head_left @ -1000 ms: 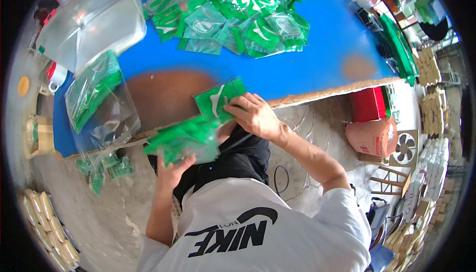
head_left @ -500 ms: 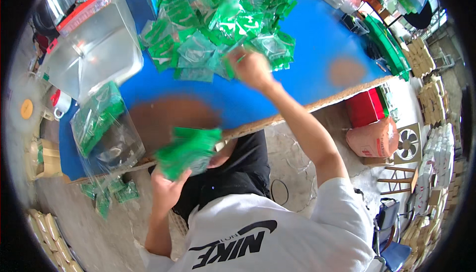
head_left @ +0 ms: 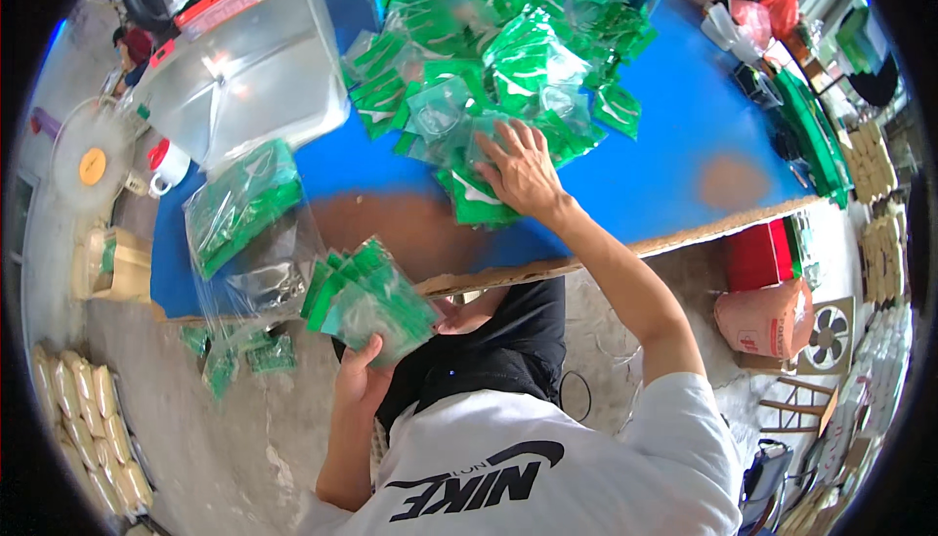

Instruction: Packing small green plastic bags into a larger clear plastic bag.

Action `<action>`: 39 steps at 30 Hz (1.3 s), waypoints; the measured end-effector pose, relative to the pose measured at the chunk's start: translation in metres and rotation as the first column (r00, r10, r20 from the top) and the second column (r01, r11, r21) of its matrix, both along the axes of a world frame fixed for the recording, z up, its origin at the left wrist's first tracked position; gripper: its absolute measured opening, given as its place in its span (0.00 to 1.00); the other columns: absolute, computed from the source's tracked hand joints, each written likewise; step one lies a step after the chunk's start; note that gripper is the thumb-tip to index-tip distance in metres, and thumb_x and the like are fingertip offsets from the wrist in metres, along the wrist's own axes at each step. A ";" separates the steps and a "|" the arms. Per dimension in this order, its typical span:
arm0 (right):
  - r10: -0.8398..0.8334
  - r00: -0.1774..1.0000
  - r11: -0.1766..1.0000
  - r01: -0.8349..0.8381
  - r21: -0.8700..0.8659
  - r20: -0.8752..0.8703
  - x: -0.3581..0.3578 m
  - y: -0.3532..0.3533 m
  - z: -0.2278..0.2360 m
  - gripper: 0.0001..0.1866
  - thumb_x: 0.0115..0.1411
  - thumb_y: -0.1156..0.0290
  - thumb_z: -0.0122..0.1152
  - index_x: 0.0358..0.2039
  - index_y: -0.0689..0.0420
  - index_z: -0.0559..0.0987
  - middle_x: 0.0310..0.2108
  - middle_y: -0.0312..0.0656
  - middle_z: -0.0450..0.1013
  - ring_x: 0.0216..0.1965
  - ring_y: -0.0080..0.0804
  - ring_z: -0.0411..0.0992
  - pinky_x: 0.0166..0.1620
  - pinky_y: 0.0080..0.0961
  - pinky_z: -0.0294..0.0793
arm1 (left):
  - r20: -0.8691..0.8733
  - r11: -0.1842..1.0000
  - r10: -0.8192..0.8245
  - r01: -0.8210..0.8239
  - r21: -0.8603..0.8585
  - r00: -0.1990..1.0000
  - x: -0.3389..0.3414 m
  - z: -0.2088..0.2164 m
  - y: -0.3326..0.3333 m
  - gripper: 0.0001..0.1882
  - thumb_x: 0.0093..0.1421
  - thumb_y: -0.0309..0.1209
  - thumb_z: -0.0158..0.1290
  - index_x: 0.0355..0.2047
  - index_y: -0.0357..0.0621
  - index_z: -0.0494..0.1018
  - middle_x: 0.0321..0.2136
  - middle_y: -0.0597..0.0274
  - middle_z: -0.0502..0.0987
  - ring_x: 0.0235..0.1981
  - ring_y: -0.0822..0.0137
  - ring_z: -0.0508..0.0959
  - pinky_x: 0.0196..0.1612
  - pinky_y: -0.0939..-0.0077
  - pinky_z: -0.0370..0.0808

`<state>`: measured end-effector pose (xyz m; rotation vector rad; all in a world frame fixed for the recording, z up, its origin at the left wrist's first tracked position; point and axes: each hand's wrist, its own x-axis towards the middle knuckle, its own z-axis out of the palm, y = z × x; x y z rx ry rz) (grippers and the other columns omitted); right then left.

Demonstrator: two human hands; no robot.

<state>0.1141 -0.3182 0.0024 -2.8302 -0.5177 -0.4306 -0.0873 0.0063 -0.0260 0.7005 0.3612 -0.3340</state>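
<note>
Green packets [head_left: 513,57] are lying under our spread right hand [head_left: 525,170]. Our left hand [head_left: 363,380] is pinching a fanned stack [head_left: 366,301].

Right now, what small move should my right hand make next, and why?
Perhaps curl your right hand around the packet at the near edge of the pile: that hand lies spread over that edge, while your left hand holds a fanned stack.

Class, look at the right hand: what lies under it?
Under the right hand lie green and clear plastic packets; the palm and fingers cover whatever is directly beneath them.
</note>
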 end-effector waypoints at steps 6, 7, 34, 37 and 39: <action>0.374 0.927 0.902 -0.354 -0.246 0.040 -0.057 0.025 -0.007 0.30 0.55 0.69 0.57 0.61 0.50 0.72 0.64 0.45 0.64 0.69 0.46 0.55 0.68 0.56 0.53 | 0.060 1.000 0.009 -0.011 0.026 0.998 0.003 -0.005 -0.007 0.29 0.59 0.23 0.59 0.61 0.39 0.64 0.55 0.60 0.73 0.58 0.62 0.73 0.61 0.64 0.71; 0.428 0.902 0.903 -0.423 -0.079 0.062 -0.068 0.033 -0.010 0.27 0.53 0.73 0.58 0.56 0.51 0.76 0.61 0.43 0.69 0.66 0.43 0.61 0.66 0.50 0.60 | 0.064 1.000 -0.008 0.006 0.025 0.998 0.005 -0.002 -0.011 0.29 0.59 0.22 0.59 0.61 0.39 0.64 0.54 0.60 0.74 0.56 0.63 0.74 0.60 0.65 0.71; 0.519 0.855 0.829 -0.508 0.233 0.018 -0.133 0.025 -0.026 0.27 0.53 0.70 0.69 0.55 0.58 0.75 0.58 0.50 0.70 0.58 0.54 0.68 0.61 0.44 0.67 | 0.090 0.988 -0.068 0.079 -0.129 0.994 -0.015 -0.044 0.007 0.32 0.56 0.20 0.60 0.61 0.41 0.64 0.55 0.61 0.73 0.58 0.62 0.73 0.61 0.61 0.69; 0.008 0.996 0.587 -0.076 0.806 0.088 -0.154 0.051 -0.011 0.15 0.62 0.81 0.59 0.50 0.60 0.77 0.48 0.48 0.74 0.48 0.37 0.73 0.50 0.32 0.73 | 0.158 0.927 -0.122 0.170 -0.334 0.980 -0.018 -0.043 0.003 0.33 0.55 0.21 0.62 0.61 0.43 0.65 0.57 0.60 0.72 0.59 0.60 0.72 0.61 0.58 0.68; 0.068 0.959 0.016 0.273 0.962 -0.273 -0.158 0.081 -0.003 0.07 0.66 0.74 0.59 0.43 0.61 0.79 0.37 0.38 0.76 0.39 0.23 0.73 0.41 0.24 0.75 | 0.206 0.886 -0.134 0.210 -0.413 0.969 -0.010 -0.039 -0.015 0.32 0.56 0.22 0.63 0.61 0.44 0.66 0.56 0.60 0.73 0.59 0.60 0.72 0.62 0.57 0.68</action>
